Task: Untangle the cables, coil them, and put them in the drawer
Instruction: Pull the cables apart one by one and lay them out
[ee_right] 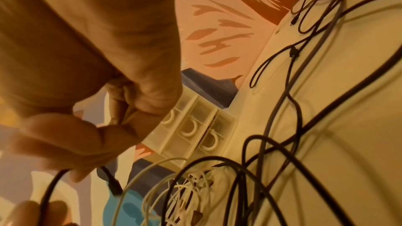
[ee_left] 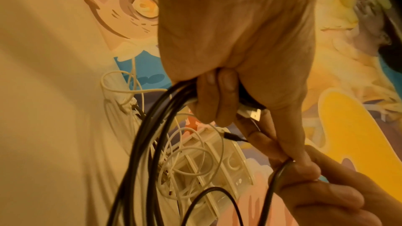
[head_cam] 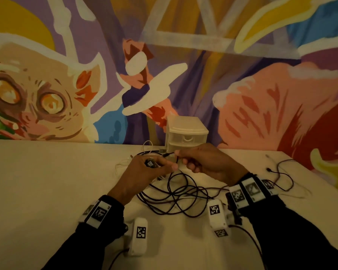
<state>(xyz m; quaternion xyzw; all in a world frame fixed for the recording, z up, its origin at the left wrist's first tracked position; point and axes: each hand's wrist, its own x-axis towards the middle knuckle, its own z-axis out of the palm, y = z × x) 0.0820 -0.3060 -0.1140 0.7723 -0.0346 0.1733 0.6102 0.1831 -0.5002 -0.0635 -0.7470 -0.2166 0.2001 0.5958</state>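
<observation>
Limp, light black cable [head_cam: 176,193] was gripped in left hand [head_cam: 144,172], pinched nr plug by right hand [head_cam: 207,162]; best held nr ends.

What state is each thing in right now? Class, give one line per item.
Left hand: grips several black cable strands and a USB plug.
Right hand: pinches the black cable near its end.
Black cable: loose loops, not coiled.
White cable: tangled on the table.
Thin black cable: lying loose, apart.
Drawer unit: drawers shut.
</observation>
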